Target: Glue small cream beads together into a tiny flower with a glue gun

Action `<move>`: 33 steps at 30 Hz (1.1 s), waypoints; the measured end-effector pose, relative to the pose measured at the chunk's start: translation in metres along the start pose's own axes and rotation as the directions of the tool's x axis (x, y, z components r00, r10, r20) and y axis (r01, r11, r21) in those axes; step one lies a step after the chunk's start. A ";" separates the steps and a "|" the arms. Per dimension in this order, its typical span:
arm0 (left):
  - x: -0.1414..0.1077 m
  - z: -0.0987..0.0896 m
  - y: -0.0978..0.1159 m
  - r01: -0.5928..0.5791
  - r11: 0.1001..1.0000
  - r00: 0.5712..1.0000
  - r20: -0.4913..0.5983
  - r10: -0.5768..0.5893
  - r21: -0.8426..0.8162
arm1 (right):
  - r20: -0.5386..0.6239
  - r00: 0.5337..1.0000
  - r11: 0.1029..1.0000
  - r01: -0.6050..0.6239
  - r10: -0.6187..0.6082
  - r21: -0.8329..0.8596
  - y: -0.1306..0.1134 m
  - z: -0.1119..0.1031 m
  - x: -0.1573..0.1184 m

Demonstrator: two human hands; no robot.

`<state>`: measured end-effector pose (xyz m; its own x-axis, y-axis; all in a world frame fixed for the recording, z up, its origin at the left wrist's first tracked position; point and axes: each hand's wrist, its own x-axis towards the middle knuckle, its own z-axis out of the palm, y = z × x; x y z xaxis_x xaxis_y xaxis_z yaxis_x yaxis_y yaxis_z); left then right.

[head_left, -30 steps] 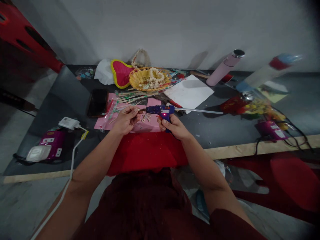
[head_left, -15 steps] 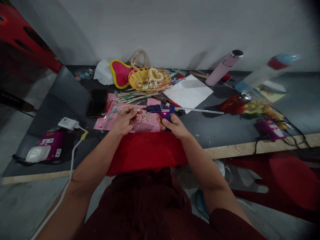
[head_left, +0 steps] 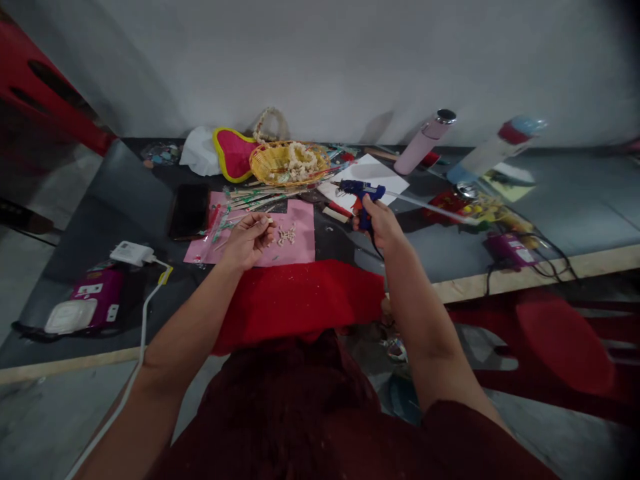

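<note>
My left hand (head_left: 251, 239) pinches a small pale piece (head_left: 271, 221) between thumb and fingertips, above pink paper (head_left: 301, 217). Just right of it on the paper lies a little heap of pale bits (head_left: 287, 235). My right hand (head_left: 379, 220) is wrapped round the handle of a blue glue gun (head_left: 361, 189), whose nozzle points left, over the edge of a white sheet (head_left: 393, 180). A long clear glue stick (head_left: 430, 205) sticks out of its back end. Behind my hands a yellow basket (head_left: 265, 163) holds pale beaded loops.
Thin sticks (head_left: 250, 195) lie before the basket. A black phone (head_left: 190, 211), a white charger (head_left: 131, 253) and a purple box (head_left: 103, 293) are at the left. A pink flask (head_left: 425, 141), a clear bottle (head_left: 493, 150) and a second purple box (head_left: 513, 249) with cables stand right.
My right hand has carried the glue gun right and back, away from my left hand. The pale heap now shows fully. My left hand still pinches the small piece. The view has shifted slightly.
</note>
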<state>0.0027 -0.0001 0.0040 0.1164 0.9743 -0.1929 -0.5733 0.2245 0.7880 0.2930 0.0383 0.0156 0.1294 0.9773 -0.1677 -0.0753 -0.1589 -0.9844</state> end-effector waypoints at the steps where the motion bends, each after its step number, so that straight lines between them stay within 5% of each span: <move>1: 0.000 0.000 0.000 0.005 1.000 1.000 -0.002 -0.005 -0.001 | -0.014 0.999 0.998 -0.044 0.043 -0.040 -0.003 -0.008 0.009; 6: -0.001 0.002 0.002 0.021 1.000 1.000 -0.016 -0.021 -0.010 | -0.157 0.976 0.873 -0.204 0.148 -0.443 -0.011 -0.034 0.044; 9: -0.001 0.002 0.003 0.030 0.999 0.999 -0.026 -0.030 -0.011 | -0.188 0.982 0.530 -0.148 -0.021 -0.835 -0.018 -0.042 0.051; 12: -0.001 0.003 0.003 0.031 0.999 0.999 -0.031 -0.031 -0.012 | -0.094 0.976 0.233 -0.047 -0.196 -0.971 -0.027 -0.038 0.043; 17: 0.001 0.001 0.002 0.032 0.999 0.999 -0.037 -0.033 -0.026 | 0.192 0.936 0.251 0.269 -0.294 -0.930 -0.022 0.017 0.003; 19: 0.002 -0.001 0.001 0.030 0.999 0.999 -0.032 -0.031 -0.024 | 0.504 0.820 0.356 0.572 -0.272 -0.739 -0.009 0.049 -0.013; 21: 0.002 -0.002 0.001 0.026 0.999 0.999 -0.027 -0.027 -0.028 | 0.669 0.702 0.403 0.701 -0.244 -0.588 0.005 0.074 -0.024; 24: 0.002 -0.003 0.001 0.029 0.999 0.999 -0.038 -0.031 -0.041 | 0.709 0.672 0.384 0.725 -0.212 -0.572 0.023 0.092 -0.027; 33: 0.001 0.005 -0.001 0.063 0.998 0.997 -0.044 -0.063 -0.004 | 0.730 0.664 0.202 0.747 -0.163 -0.634 0.038 0.090 -0.022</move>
<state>0.0078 0.0012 0.0060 0.1166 0.9564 -0.2676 -0.5683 0.2852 0.7718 0.1983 0.0236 -0.0134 -0.6238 0.7767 0.0878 0.7079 0.6090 -0.3579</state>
